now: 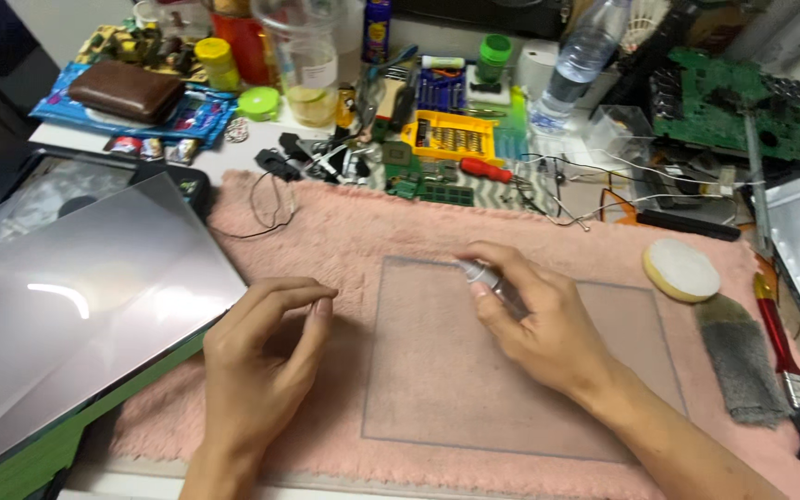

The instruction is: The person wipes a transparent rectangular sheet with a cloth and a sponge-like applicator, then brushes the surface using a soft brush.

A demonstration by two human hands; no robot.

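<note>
From where I sit, the far left is taken up by a large glossy grey panel [76,296] that runs off the frame edge, so I cannot see its full extent; glare hides most of its surface. Next to it my left hand [256,356] rests on the pink fluffy mat [344,231], thumb and forefinger pinched together at the tips; whether anything small is caught between them I cannot tell. Just right of that hand lies a clear, nearly see-through sheet [437,389], flat on the mat, readable mainly by its thin grey outline. My right hand [534,324] is over the upper middle of that sheet, its grip closed around a small spray bottle [481,274]; only the pale nozzle end shows, the rest being hidden by the fingers. Further right on the mat, apart from the sheet, sit a round white-and-yellow pad [681,270], a grey fuzzy cloth strip [741,361] and a red-handled brush [784,356] whose bristles are cut off near the corner. The back of the table [233,157] is crowded with tools, too cluttered to sort out.
</note>
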